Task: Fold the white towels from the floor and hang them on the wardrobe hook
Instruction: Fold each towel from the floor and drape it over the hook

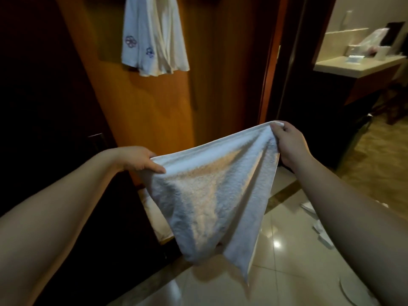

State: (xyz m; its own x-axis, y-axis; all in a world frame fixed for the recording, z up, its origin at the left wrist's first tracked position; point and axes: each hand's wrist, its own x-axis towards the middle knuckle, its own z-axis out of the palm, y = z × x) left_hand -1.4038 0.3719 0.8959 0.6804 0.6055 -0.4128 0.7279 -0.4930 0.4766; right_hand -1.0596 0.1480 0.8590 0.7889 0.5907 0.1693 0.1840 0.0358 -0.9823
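Left hand (141, 159) pinching corner | white terry towel (212, 191) stretched midair | right hand (289, 143) fingers pinching opposite corner

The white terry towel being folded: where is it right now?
In the head view, the white terry towel hangs mid-air at centre frame, stretched between the left hand and right hand, above the glossy tiled floor before the orange-brown wooden wardrobe panel.

Two hands: left hand (141, 161), right hand (289, 143). One white towel (212, 195) stretched between them. One embroidered white cloth (152, 36) hanging on one orange wardrobe door (220, 74). One counter (353, 65).
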